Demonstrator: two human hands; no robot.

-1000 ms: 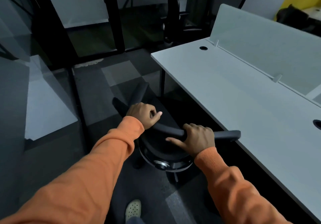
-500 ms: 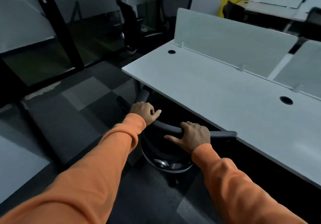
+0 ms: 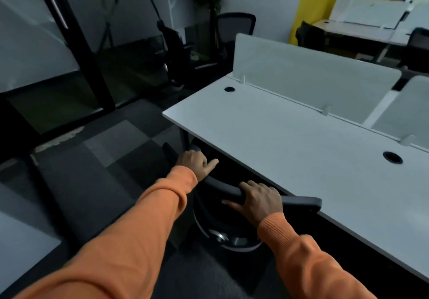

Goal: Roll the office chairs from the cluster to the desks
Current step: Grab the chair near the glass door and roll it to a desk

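Dim, soft focus, wide-angle edge distortion

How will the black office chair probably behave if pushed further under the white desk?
The office chair will probably roll, though carpet tiles may add drag. The left hand and right hand grip only its top edge, so it might swivel. Its armrest sits at the desk edge and could catch.

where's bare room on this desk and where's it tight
Desk top: bare from divider panel to front edge, between the two cable holes. Tight at that edge, where left hand and right hand grip the chair back.
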